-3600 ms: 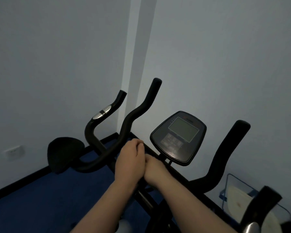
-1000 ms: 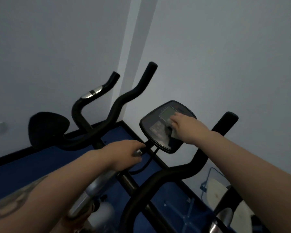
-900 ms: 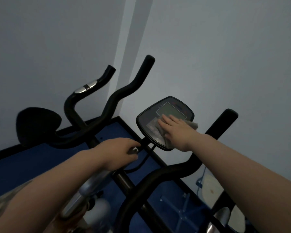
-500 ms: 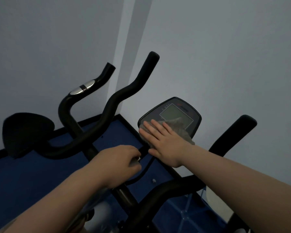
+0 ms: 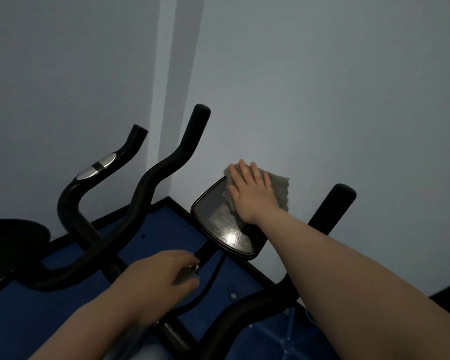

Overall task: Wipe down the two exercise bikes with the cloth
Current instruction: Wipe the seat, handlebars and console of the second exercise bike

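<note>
On upper half of black oval bike console: one grey rectangular cloth, pressed under flat, open right hand. Lower down, left hand curled closed around black centre bar.

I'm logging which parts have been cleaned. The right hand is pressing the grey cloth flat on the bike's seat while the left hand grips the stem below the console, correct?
Not quite. The head view shows the right hand pressing the grey cloth flat on the upper part of the console, not the seat. The left hand does grip the stem below the console.
</note>
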